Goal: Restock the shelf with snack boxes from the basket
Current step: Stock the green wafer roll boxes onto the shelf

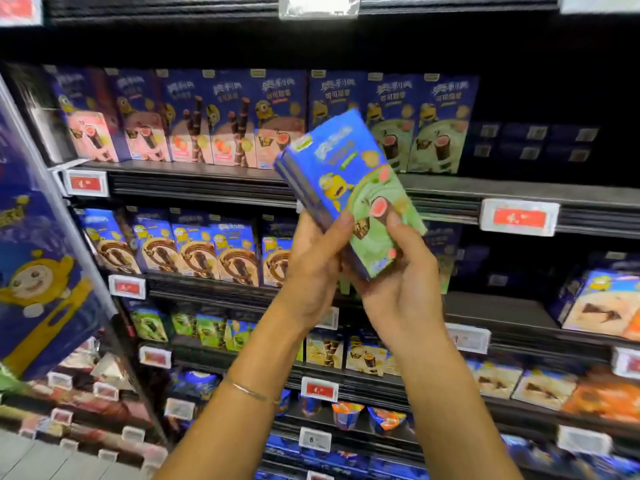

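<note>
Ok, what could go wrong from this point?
The stack of green boxes is tilted, gripped only at its lower end by the left hand and right hand; one might slip out. The flavours look alike, so it could miss the matching green row and land among pink boxes.

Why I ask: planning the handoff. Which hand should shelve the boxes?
Right. The right hand grips the boxes on the side nearer the gap beside matching green boxes.

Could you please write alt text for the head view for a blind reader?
The left hand and right hand hold a tilted stack of blue-and-green snack boxes. Matching green boxes stand on the upper shelf behind.
</note>
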